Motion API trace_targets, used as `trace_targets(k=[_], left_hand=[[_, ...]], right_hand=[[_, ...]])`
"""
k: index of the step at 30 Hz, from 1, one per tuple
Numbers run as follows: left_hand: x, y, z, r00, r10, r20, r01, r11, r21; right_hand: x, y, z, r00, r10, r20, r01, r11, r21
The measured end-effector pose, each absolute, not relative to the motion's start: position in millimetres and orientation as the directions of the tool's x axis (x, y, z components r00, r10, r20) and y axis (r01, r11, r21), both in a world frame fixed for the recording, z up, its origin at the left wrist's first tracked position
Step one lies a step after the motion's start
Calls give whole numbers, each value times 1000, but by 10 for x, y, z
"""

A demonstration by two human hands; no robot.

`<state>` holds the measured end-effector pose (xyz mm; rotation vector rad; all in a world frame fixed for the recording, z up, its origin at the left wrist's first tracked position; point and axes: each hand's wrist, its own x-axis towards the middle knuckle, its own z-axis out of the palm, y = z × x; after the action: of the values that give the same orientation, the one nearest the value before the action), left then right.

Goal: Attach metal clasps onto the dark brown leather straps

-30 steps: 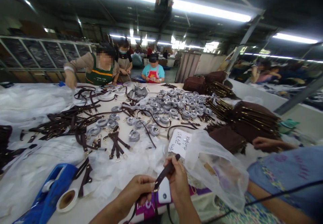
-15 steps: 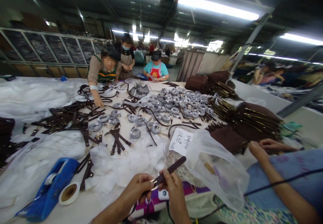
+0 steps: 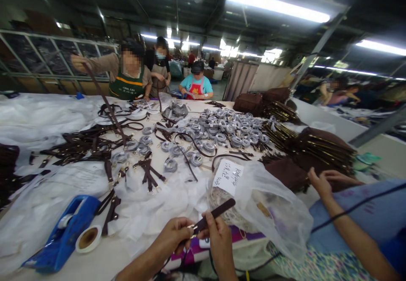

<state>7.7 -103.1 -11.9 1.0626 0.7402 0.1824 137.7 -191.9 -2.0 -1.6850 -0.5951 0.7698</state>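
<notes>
Both my hands hold one dark brown strap [image 3: 218, 209] over the table's near edge. Metal hardware shows at its lower end, where the fingers of my left hand [image 3: 177, 235] pinch it. Around the middle of the strap close the thumb and fingers of my right hand [image 3: 218, 234]; its rounded end points up and to the right. Just beyond lies a clear plastic bag [image 3: 272, 200] with a handwritten white label [image 3: 227, 177] on it. Several short brown straps with metal clips [image 3: 148, 174] lie crossed on the white sheets farther off.
A blue tape dispenser [image 3: 65, 232] and a tape roll [image 3: 89, 238] sit at left. Wrapped grey coils [image 3: 222, 131] fill the middle, brown straps [image 3: 91, 143] the left. Brown bags [image 3: 323, 150] are stacked right. A co-worker's hands [image 3: 323, 183] work close by at right.
Across the table, a co-worker has straightened and lifted a long brown strap up to the left. My hands and the strap in them stay nearly in place.
</notes>
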Motion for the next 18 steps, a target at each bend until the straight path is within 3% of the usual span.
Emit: trace_targets(k=[18], left_hand=[[85, -1077, -131, 749, 478, -459, 198, 500, 843]], right_hand=[[1347, -1959, -47, 642, 739, -204, -3, -263, -965]])
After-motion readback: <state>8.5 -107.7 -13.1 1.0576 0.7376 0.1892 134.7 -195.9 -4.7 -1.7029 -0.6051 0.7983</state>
